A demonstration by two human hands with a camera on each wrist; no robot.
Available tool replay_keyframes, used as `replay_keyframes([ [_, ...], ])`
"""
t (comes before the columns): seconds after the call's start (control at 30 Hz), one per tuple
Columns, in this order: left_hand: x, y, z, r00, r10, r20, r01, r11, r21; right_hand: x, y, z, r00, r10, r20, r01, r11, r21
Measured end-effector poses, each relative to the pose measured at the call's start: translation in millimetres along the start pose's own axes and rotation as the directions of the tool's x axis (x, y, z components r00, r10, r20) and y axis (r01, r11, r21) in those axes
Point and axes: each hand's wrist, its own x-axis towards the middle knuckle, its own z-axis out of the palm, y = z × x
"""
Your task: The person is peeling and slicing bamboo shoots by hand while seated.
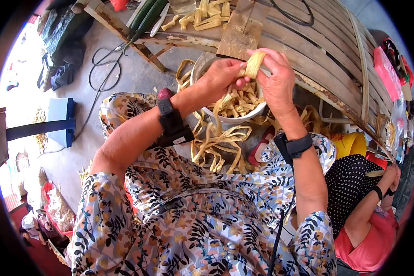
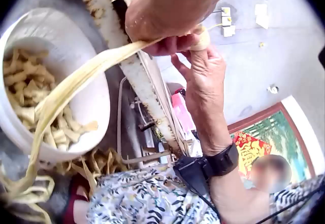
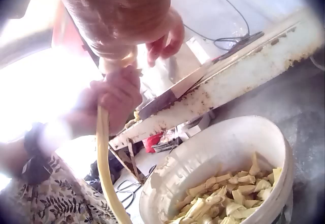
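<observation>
Over a white bucket (image 1: 198, 69), both hands work on a pale yellow flat strip wound into a small bundle (image 1: 255, 64). My left hand (image 1: 220, 78) pinches the strip at the bundle's left end, its fingers curled. The right hand (image 1: 279, 79) holds the bundle between thumb and fingers from the other side. From the left hand the strip's long tail (image 2: 76, 76) hangs down past the bucket in the left wrist view. Small knotted pieces (image 1: 237, 103) of the same yellow material partly fill the bucket. In the right wrist view, the right hand (image 3: 124, 18) partly hides the bundle.
A slatted wooden bench (image 1: 317, 60) with a rusty edge stands beyond the bucket, bearing a small board (image 1: 241, 39), yellow bundles (image 1: 209, 20) and dark green cucumbers (image 1: 147, 18). Loose strips (image 1: 221, 142) lie below. Another person (image 1: 368, 230) sits at the right.
</observation>
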Motion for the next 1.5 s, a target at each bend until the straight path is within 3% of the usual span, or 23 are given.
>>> replay_keyframes([
  [0.1, -5.5, 16.8, 21.8, 0.934, 0.249, -0.258, -0.118, 0.892, 0.437, -0.9, -1.9, 5.4, 0.988, 0.157, 0.009, -0.156, 0.987, -0.039],
  [0.13, -7.5, 18.6, 24.3, 0.909, 0.328, -0.256, -0.159, 0.842, 0.516, 1.0, -1.9, 1.4, 0.965, 0.22, 0.141, -0.214, 0.975, -0.061],
  [0.17, -8.1, 18.7, 23.1, 0.91, 0.346, -0.229, -0.163, 0.806, 0.569, 2.4, 1.3, 2.2, 0.899, 0.36, 0.251, -0.395, 0.912, 0.106],
  [0.23, -11.2, 19.1, 19.4, 0.912, 0.373, -0.171, -0.17, 0.722, 0.67, 6.0, 8.7, 6.8, 0.682, 0.518, 0.516, -0.719, 0.604, 0.344],
  [0.33, -13.3, 23.7, 18.5, 0.938, 0.325, -0.123, -0.169, 0.735, 0.657, 7.8, 7.1, 4.6, 0.664, 0.514, 0.543, -0.74, 0.553, 0.382],
  [0.43, -14.0, 22.0, 23.3, 0.939, 0.311, -0.15, -0.06, 0.575, 0.816, 1.4, 17.0, 12.0, 0.775, 0.432, 0.461, -0.576, 0.783, 0.236],
  [0.47, -12.2, 19.8, 24.1, 0.928, 0.357, -0.102, -0.082, 0.465, 0.881, 0.8, 7.5, 10.3, 0.758, 0.505, 0.414, -0.561, 0.828, 0.018],
  [0.53, -7.0, 14.2, 17.0, 0.902, 0.429, -0.04, -0.108, 0.315, 0.943, -4.0, 5.8, 16.5, 0.927, 0.29, 0.239, -0.311, 0.949, 0.056],
  [0.57, -5.7, 11.5, 14.0, 0.889, 0.457, -0.004, -0.117, 0.236, 0.965, -6.5, 3.3, 18.5, 0.975, 0.168, 0.145, -0.178, 0.983, 0.055],
  [0.6, -4.0, 9.8, 11.2, 0.855, 0.519, -0.004, -0.111, 0.191, 0.975, -6.1, 0.7, 17.8, 0.982, 0.14, 0.126, -0.149, 0.987, 0.062],
  [0.7, 0.8, 8.1, 7.4, 0.927, 0.183, -0.329, 0.048, 0.809, 0.585, -3.3, 6.3, 18.5, 0.984, 0.176, 0.039, -0.179, 0.926, 0.334],
  [0.77, -3.3, 9.0, 14.3, 0.974, 0.114, -0.195, -0.025, 0.912, 0.41, 5.4, 10.2, 8.0, 0.914, 0.399, 0.072, -0.361, 0.72, 0.593],
  [0.8, -4.9, 13.9, 16.7, 0.983, -0.007, -0.183, 0.053, 0.966, 0.252, 8.8, 18.5, 2.4, 0.847, 0.524, 0.095, -0.427, 0.563, 0.707],
  [0.83, -7.4, 20.9, 25.0, 0.981, -0.122, -0.149, 0.137, 0.987, 0.089, 11.9, 26.9, -2.9, 0.764, 0.631, 0.137, -0.461, 0.386, 0.799],
  [0.87, -9.3, 21.5, 35.7, 0.977, -0.119, -0.176, 0.13, 0.99, 0.051, 14.9, 33.0, -7.5, 0.709, 0.69, 0.146, -0.441, 0.273, 0.855],
  [0.97, -7.7, 21.9, 28.5, 0.998, -0.036, -0.043, 0.043, 0.982, 0.182, 13.9, 39.3, -12.2, 0.655, 0.73, 0.197, -0.469, 0.188, 0.863],
  [1.1, -12.7, 24.0, 12.2, 0.99, -0.132, 0.042, 0.122, 0.975, 0.185, 12.8, 38.3, -17.7, 0.664, 0.609, 0.434, -0.647, 0.177, 0.741],
  [1.2, -13.4, 24.8, 6.7, 0.99, -0.128, 0.064, 0.108, 0.962, 0.252, 9.5, 14.5, -16.6, 0.585, 0.567, 0.579, -0.79, 0.239, 0.565],
  [1.3, -17.6, 26.4, 17.0, 0.998, -0.033, -0.052, 0.055, 0.858, 0.511, -2.5, 25.8, 2.1, 0.652, 0.406, 0.641, -0.753, 0.243, 0.611],
  [1.4, -16.6, 36.1, 10.0, 0.999, -0.026, -0.032, 0.04, 0.803, 0.595, -2.0, 27.3, 0.6, 0.685, 0.403, 0.607, -0.713, 0.198, 0.673],
  [1.5, -16.9, 46.1, 1.8, 0.994, -0.106, 0.013, 0.086, 0.864, 0.497, -1.2, 28.0, -3.5, 0.678, 0.412, 0.608, -0.716, 0.182, 0.674],
])
